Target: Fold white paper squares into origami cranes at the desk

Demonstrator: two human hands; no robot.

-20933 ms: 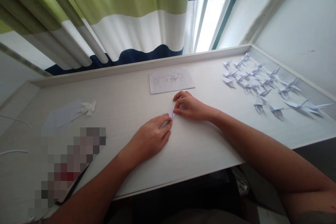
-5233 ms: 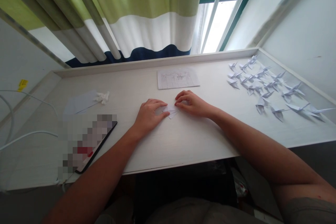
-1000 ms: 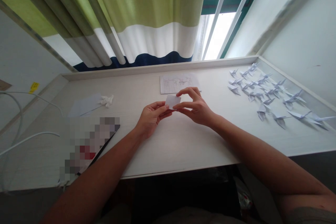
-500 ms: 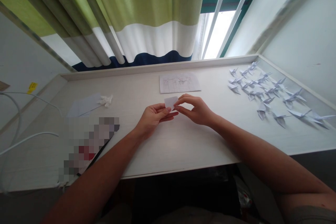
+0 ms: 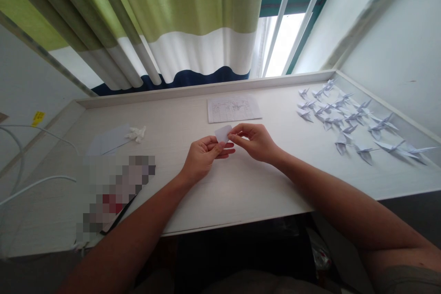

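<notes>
Folded white paper piece (image 5: pixel 223 133) was held just above the white desk (image 5: pixel 241 183), between both hands; left hand (image 5: pixel 204 156) pinched its lower edge, right hand (image 5: pixel 255 141) pinched its right corner; finished paper cranes (image 5: pixel 344 117) lay well apart to the right, printed sheet (image 5: pixel 233 108) just behind

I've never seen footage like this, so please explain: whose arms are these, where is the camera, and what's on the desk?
No machine here: a person wears the camera on the head, looking forward and down, so both arms are that person's own. The left hand and right hand pinch a small folded piece of white paper above the desk. On the desk lie a printed sheet beyond the hands, many folded paper birds at right, and blank paper with a crumpled scrap at left.
</notes>
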